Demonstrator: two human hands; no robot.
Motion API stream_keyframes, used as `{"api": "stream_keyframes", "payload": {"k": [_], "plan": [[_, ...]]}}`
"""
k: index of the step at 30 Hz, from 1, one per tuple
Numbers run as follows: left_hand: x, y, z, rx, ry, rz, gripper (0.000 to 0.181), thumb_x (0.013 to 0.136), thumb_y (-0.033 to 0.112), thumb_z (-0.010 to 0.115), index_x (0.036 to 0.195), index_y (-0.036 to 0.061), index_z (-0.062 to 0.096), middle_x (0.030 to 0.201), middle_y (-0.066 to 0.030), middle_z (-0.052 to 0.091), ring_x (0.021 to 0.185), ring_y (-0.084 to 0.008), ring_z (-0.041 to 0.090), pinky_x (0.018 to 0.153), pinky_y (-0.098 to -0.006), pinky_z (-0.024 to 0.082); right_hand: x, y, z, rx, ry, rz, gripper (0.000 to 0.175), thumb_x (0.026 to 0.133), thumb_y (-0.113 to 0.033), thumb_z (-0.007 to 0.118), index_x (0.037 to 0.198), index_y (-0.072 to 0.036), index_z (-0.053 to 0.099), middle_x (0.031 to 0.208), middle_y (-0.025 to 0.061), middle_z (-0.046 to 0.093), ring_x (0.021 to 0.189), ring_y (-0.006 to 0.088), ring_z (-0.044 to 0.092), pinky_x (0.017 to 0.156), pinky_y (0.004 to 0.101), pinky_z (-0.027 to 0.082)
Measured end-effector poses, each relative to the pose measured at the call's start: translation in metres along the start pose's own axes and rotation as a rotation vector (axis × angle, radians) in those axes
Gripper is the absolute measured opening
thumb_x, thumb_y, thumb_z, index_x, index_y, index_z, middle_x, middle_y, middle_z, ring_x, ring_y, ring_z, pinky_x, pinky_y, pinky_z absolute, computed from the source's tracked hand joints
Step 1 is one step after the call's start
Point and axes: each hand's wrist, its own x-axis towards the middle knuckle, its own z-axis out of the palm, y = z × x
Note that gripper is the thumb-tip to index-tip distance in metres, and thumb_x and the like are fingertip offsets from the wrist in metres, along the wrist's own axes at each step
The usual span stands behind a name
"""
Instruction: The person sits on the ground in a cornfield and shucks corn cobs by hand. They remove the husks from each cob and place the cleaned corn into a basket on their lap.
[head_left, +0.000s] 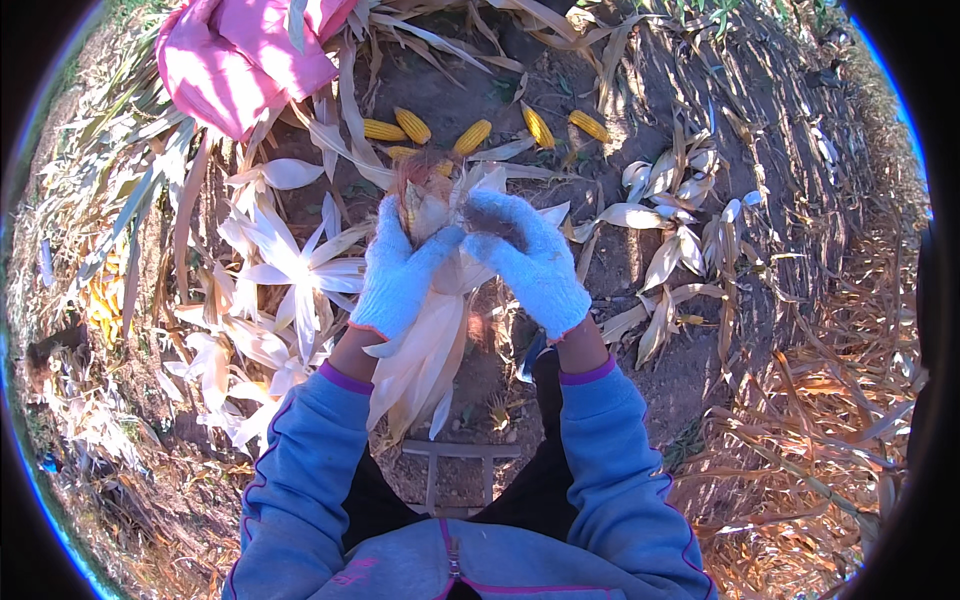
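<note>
Both my hands wear white knit gloves. My left hand (405, 259) is closed around an ear of corn (412, 212) whose tip shows a few pale kernels and brown silk. My right hand (529, 255) is just right of the ear, its thumb and fingers curled together at the edge of the pulled-back husk; whether it pinches the husk is hard to tell. Dry husk leaves (427, 352) hang down below my left hand. Beyond the hands, several husked yellow cobs (473, 138) lie on the soil, some partly hidden behind the ear.
A pink cloth or sack (225, 67) lies at the upper left. Empty husks (300, 274) are piled left of my hands and more husks (664, 217) lie to the right. A yellow corn heap (106, 300) is at far left. Dry stalks (817, 450) cover the lower right; a metal frame (461, 450) stands between my legs.
</note>
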Motion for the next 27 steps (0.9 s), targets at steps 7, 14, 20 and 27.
{"api": "stream_keyframes", "payload": {"k": [7, 14, 20, 27], "plan": [[-0.004, -0.011, 0.003, 0.439, -0.042, 0.084, 0.056, 0.083, 0.026, 0.069, 0.130, 0.0064, 0.044, 0.109, -0.0245, 0.064, 0.101, -0.0429, 0.064, 0.082, -0.0476, 0.051, -0.003, 0.006, 0.016, -0.201, 0.054, -0.022, 0.043, 0.083, -0.011, 0.074, 0.122, -0.001, 0.060, 0.111, 0.0107, 0.066, 0.102, 0.0182, 0.064, 0.091, 0.0319, 0.052], [-0.004, -0.012, 0.005, 0.419, -0.069, 0.068, 0.058, 0.082, 0.024, 0.070, 0.130, 0.0055, 0.044, 0.109, -0.0238, 0.063, 0.102, -0.0414, 0.063, 0.084, -0.0468, 0.050, -0.005, 0.009, 0.011, -0.443, 0.099, -0.165, 0.028, 0.082, -0.008, 0.071, 0.107, -0.001, 0.063, 0.096, 0.0104, 0.066, 0.087, 0.0181, 0.066, 0.079, 0.0305, 0.053], [-0.004, -0.007, 0.005, -0.196, -0.196, -0.060, 0.054, 0.087, 0.021, 0.071, 0.131, 0.0028, 0.045, 0.119, -0.0102, 0.060, 0.104, -0.0190, 0.060, 0.089, -0.0334, 0.049, -0.006, 0.014, 0.013, -0.121, 0.234, -0.006, 0.014, 0.090, -0.006, 0.063, 0.103, -0.001, 0.062, 0.097, 0.0071, 0.066, 0.087, 0.0140, 0.063, 0.079, 0.0281, 0.052], [-0.003, 0.000, 0.007, -0.434, 0.053, -0.025, 0.039, 0.097, 0.024, 0.062, 0.128, 0.0050, 0.048, 0.108, -0.0066, 0.063, 0.097, -0.0136, 0.061, 0.086, -0.0295, 0.050, -0.005, 0.012, 0.005, 0.615, 0.208, 0.189, 0.015, 0.096, -0.010, 0.059, 0.109, -0.003, 0.059, 0.093, 0.0044, 0.064, 0.079, 0.0126, 0.060, 0.070, 0.0267, 0.050]]}}
